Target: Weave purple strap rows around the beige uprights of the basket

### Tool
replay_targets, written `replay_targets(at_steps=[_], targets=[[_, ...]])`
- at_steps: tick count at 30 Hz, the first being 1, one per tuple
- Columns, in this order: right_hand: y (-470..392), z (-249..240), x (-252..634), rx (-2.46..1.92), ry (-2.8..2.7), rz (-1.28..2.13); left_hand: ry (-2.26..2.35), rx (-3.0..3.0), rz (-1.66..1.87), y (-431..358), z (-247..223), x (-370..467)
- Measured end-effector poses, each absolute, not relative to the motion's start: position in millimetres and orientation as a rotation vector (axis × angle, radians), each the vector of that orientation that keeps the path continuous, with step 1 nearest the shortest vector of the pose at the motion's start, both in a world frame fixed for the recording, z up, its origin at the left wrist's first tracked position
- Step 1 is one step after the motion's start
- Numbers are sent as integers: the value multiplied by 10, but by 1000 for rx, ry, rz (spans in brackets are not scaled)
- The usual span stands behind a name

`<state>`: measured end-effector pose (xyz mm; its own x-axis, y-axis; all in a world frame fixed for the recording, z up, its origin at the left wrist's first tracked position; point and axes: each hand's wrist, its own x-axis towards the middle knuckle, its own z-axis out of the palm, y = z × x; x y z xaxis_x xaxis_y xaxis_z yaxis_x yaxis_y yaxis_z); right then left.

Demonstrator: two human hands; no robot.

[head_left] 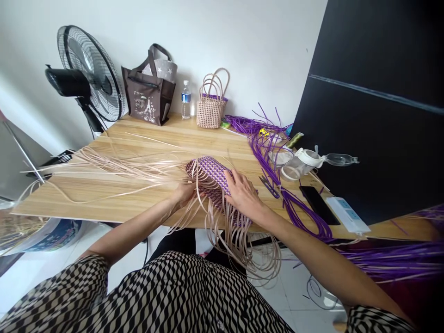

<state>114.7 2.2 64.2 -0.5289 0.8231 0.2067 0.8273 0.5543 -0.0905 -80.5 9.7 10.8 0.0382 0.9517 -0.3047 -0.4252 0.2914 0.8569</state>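
Along the left side, a black fan (92, 74) faces the desk (208, 138), and a spray of pale flat strips (114, 166) fans out over the wood. Farther back stand a brown bag (149, 97) and a water bottle (186, 99). Nearer the front edge, the left hand (185, 193) is at the left end of the woven piece (213, 171), its fingertips partly hidden among the strands, so I cannot tell whether it is grasping anything.

The woven piece sits at the middle of the desk's front edge: a tight, small check of purple and pale pink on its upper face, with a darker, shaded side below. Pale strips cross its hollow in thin arcs, and a mass of loops (243, 240) spills past the edge (rather like loose curls). Behind it, by the wall, stands a small beige basket (210, 113) with a purple rim and tall looped handles.

The right hand (241, 192) lies over the checked face, fingers bent and touching it; whether it pinches or merely presses, I cannot tell.

Farther right come dark scissors (268, 186), glossy purple strands (256, 134) in a long bundle, a clear jar (301, 162), a black phone (318, 205) and a white power strip (348, 214).
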Motion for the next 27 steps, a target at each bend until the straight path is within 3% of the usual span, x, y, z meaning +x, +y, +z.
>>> replay_targets(at_steps=[10, 22, 27], targets=[[455, 813, 1589, -1305, -2554, 566, 1029, 747, 1155, 191, 252, -813], [694, 615, 1757, -1343, -1903, 1094, 910, 669, 851, 1057, 122, -951], [746, 390, 1844, -1263, -1621, 1389, 789, 628, 856, 1080, 39, -922]])
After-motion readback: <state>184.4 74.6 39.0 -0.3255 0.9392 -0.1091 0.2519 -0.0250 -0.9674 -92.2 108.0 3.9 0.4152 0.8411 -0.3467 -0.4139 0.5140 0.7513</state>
